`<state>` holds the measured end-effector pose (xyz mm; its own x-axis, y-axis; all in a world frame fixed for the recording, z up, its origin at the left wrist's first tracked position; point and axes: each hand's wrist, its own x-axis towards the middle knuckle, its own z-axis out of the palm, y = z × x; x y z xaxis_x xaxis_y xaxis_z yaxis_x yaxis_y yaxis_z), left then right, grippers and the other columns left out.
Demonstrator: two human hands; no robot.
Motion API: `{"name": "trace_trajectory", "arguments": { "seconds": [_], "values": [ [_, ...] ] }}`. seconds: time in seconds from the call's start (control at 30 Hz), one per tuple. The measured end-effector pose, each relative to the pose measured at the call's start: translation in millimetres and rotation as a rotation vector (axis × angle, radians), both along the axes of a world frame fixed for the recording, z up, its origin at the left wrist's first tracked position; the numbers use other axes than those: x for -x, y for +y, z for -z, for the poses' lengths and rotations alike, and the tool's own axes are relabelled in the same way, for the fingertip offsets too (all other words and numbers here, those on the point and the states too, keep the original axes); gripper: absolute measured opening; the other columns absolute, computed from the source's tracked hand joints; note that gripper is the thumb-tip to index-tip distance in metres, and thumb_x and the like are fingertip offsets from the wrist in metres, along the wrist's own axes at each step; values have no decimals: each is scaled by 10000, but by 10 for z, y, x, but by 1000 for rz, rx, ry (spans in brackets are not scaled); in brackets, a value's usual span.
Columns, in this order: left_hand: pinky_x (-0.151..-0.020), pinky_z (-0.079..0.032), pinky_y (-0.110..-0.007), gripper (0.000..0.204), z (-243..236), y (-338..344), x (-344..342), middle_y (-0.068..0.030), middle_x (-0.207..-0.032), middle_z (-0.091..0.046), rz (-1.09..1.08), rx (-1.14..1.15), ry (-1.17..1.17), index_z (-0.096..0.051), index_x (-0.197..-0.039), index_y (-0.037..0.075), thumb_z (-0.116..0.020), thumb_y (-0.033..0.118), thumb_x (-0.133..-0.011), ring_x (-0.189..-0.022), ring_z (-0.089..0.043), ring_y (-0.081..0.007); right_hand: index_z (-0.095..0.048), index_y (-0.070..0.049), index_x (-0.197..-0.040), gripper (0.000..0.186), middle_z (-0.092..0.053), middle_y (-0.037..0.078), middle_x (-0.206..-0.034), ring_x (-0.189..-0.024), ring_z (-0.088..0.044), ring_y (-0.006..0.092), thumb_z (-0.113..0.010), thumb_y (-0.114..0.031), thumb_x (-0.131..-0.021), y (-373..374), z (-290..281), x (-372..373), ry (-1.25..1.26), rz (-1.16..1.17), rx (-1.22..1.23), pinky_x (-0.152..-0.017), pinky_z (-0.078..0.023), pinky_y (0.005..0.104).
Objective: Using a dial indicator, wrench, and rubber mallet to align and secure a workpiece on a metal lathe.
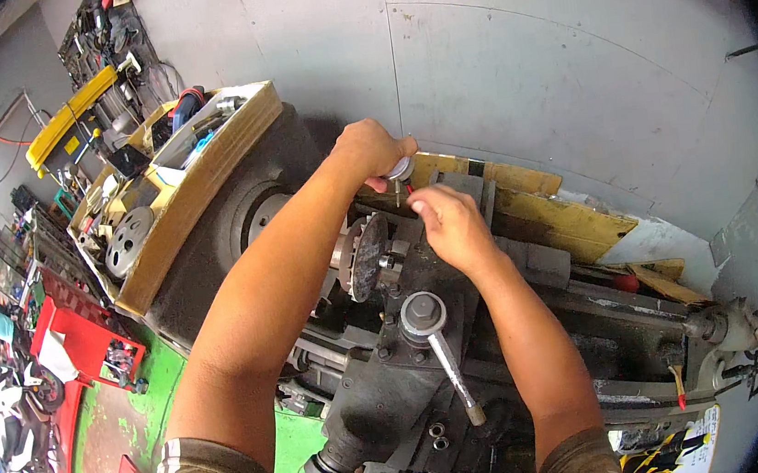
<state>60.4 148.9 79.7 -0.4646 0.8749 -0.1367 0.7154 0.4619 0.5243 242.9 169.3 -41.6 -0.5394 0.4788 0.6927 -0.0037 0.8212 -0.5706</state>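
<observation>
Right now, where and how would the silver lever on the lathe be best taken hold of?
The silver lever is probably best gripped near its brownish tip, from above on the near side: its slim bar slants from the round hub toward the picture's lower edge, so that end is closest, and nothing covers it.
</observation>
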Motion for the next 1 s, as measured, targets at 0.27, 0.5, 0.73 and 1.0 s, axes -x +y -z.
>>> {"name": "trace_trajectory", "arguments": {
  "seconds": [0.27, 0.5, 0.73, 1.0],
  "values": [
    [-624, -636, -383, 634, 72, -25, 219, -212, -659, -706, 100, -14, 89, -714, -811, -102, -715, 522, -921, -631, -791, -277, -669, -102, -1387, 453, -649, 215, -1244, -1121, -674, 426, -771, -262, -975, 180, 198, -88, -242, 366, 110, -1007, -548, 508],
    [-600, -612, -368, 676, 213, -63, 300, -161, -639, -712, 111, -137, 106, -731, -811, -79, -755, 590, -900, -586, -759, -234, -686, -107, -1376, 438, -700, 225, -1272, -1127, -712, 366, -787, -157, -952, 351, 343, -87, -115, 136, 455, -993, -566, 463],
    [-584, -609, -366, 693, 258, -152, 331, -189, -735, -735, 64, -204, 23, -719, -939, -130, -795, 557, -901, -587, -753, -241, -689, -100, -1389, 475, -724, 208, -1264, -1074, -733, 326, -783, -47, -926, 316, 262, -57, -154, 69, 542, -949, -586, 432],
    [-676, -637, -372, 621, 251, -196, 263, -190, -775, -768, 50, -225, -26, -739, -975, -118, -782, 496, -895, -641, -784, -247, -697, -98, -1389, 497, -740, 200, -1219, -1054, -730, 312, -790, -18, -907, 364, 326, -76, -147, 92, 487, -941, -584, 423]
  ]
}}
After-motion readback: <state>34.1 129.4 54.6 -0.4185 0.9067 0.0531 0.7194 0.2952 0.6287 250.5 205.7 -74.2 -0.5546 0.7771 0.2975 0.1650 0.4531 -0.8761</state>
